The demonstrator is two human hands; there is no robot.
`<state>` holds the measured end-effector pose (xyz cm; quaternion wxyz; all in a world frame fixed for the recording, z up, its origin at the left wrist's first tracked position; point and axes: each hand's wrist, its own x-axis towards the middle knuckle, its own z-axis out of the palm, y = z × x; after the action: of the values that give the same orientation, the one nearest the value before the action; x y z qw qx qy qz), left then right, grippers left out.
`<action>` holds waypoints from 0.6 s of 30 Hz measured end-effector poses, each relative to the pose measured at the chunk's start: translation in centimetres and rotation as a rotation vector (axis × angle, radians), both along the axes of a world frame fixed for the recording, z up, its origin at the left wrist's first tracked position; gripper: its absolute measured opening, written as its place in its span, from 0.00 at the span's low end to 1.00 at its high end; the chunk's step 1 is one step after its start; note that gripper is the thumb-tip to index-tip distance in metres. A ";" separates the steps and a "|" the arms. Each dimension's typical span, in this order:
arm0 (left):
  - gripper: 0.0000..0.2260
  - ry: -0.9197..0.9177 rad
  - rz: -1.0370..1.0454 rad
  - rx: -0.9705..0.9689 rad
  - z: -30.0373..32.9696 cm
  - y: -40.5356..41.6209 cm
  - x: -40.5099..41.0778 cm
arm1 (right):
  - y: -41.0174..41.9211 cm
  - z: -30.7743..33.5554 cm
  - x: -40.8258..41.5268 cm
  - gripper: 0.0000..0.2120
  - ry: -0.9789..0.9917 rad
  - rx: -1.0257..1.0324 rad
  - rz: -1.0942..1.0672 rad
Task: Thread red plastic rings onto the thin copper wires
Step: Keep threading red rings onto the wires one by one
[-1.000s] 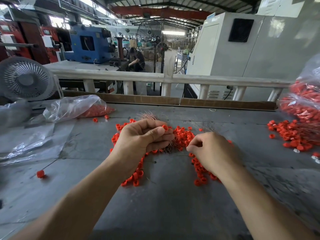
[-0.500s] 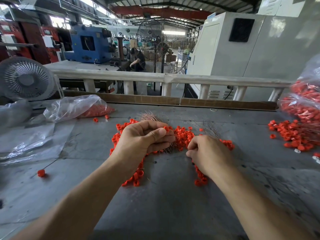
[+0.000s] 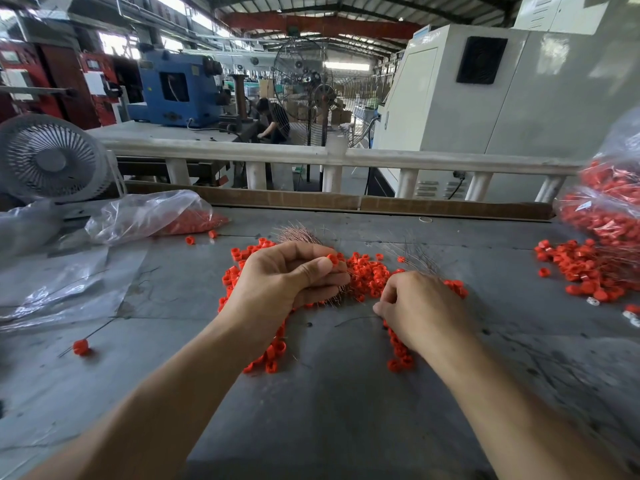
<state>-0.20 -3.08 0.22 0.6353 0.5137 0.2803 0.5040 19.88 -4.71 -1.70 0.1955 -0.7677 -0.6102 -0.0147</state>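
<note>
Seen from the head camera, a worker at a grey bench (image 3: 311, 427) is threading rings. The left hand (image 3: 284, 282) is curling around a bundle of copper wires (image 3: 298, 234) while pinching one red ring (image 3: 333, 259) between thumb and forefinger, likely keeping both ready for joining. The right hand (image 3: 419, 306), fingers curled, is pinching a single wire (image 3: 353, 319) just above the bench. Loose rings (image 3: 367, 271) are lying heaped between the hands, within easy reach; a bag of rings (image 3: 609, 202) is sitting at far right.
</note>
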 end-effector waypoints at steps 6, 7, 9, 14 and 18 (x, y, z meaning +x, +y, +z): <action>0.10 0.000 -0.002 0.006 0.0 0.0 -0.1 | 0.1 0.1 0.0 0.10 -0.015 0.000 0.002; 0.10 0.001 -0.002 0.007 0.0 0.0 -0.1 | 0.1 0.1 -0.1 0.10 -0.017 -0.006 0.002; 0.10 0.003 -0.003 0.007 -0.1 0.0 0.0 | 0.1 0.1 -0.1 0.09 -0.019 -0.008 0.001; 0.09 -0.001 -0.001 0.003 -0.1 -0.1 0.0 | -0.1 0.1 -0.1 0.08 -0.017 0.009 0.006; 0.09 -0.003 -0.005 0.005 -0.1 -0.1 0.0 | -0.1 0.2 -0.2 0.09 -0.024 0.047 0.013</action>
<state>-0.18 -3.18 0.15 0.6357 0.5152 0.2770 0.5038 19.67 -4.80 -1.52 0.2061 -0.7587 -0.6168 -0.0367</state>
